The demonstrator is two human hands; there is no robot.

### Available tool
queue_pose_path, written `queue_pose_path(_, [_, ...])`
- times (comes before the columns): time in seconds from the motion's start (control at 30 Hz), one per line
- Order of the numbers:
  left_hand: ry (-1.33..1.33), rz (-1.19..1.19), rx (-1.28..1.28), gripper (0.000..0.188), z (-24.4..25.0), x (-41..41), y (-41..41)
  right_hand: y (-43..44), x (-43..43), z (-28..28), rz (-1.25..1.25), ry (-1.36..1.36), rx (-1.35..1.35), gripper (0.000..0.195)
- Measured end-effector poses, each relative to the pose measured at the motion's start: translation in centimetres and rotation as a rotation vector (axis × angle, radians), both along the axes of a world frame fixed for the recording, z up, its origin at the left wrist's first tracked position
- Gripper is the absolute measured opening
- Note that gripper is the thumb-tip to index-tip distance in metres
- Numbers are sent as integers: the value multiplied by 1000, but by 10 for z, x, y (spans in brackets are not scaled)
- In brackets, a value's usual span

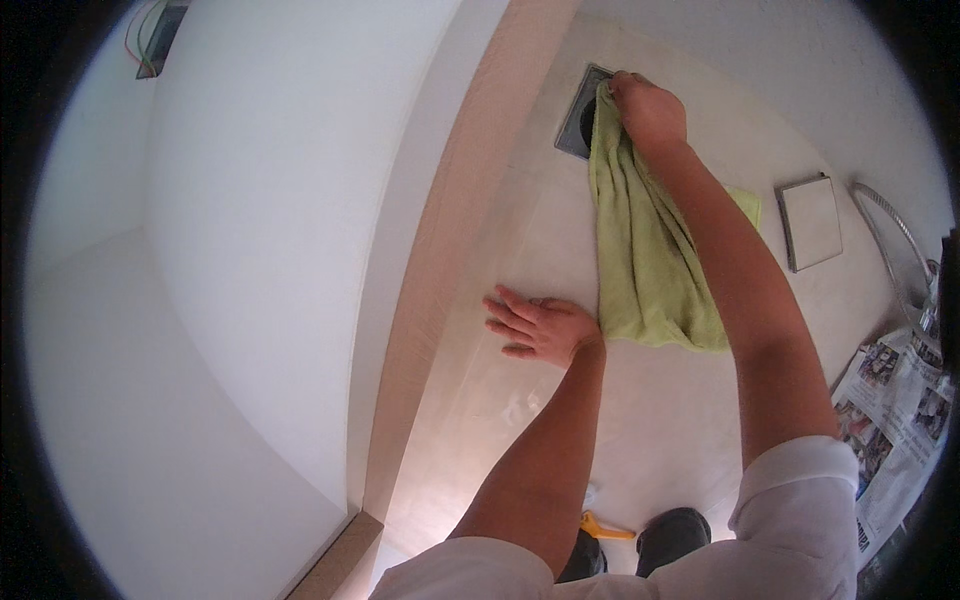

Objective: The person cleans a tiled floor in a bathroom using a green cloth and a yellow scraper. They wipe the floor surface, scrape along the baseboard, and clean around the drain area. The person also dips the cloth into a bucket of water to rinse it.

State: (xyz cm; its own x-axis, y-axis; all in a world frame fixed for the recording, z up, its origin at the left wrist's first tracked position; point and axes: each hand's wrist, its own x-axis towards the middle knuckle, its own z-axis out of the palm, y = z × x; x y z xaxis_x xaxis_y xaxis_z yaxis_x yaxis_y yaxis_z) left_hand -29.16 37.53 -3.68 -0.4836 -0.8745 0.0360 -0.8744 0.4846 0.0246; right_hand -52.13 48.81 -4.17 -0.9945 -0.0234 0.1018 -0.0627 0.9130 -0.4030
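My right hand point(651, 111) grips one corner of a green cloth point(645, 262) at the edge of a square floor drain frame point(574, 135) with a dark round hole. The cloth hangs in folds and spreads over the pale floor beneath my right forearm, partly covering the drain. Lower and to the left, my left hand point(541, 327) lies palm down on the floor, fingers spread, its wrist beside the cloth's edge. A square drain cover point(811, 223) with a metal rim lies on the floor to the right of the cloth.
A raised curb point(427, 285) and a white wall run along the left. At the right are a metal shower hose point(892, 214) and newspaper sheets point(885, 427). Near my feet lies a yellow-orange tool point(609, 529), partly hidden. Wires hang from a wall box point(161, 45) at the upper left.
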Motion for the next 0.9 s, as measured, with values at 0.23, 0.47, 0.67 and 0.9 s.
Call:
queue_pose_path(0.23, [-24, -20, 8, 51, -3, 1, 5, -15, 2, -6, -13, 118, 56, 19])
queue_pose_path(0.47, [5, -30, -17, 52, -2, 2, 1, -9, -9, 3, 32, -15, 137, 20])
queue_pose_path(0.67, [-28, -16, 4, 53, 1, 0, 4, -48, -8, 3, -518, -165, -302, 22])
queue_pose_path(0.9, [-19, -19, 6, 52, -3, 1, 1, -21, -14, -4, 49, 0, 151, 18])
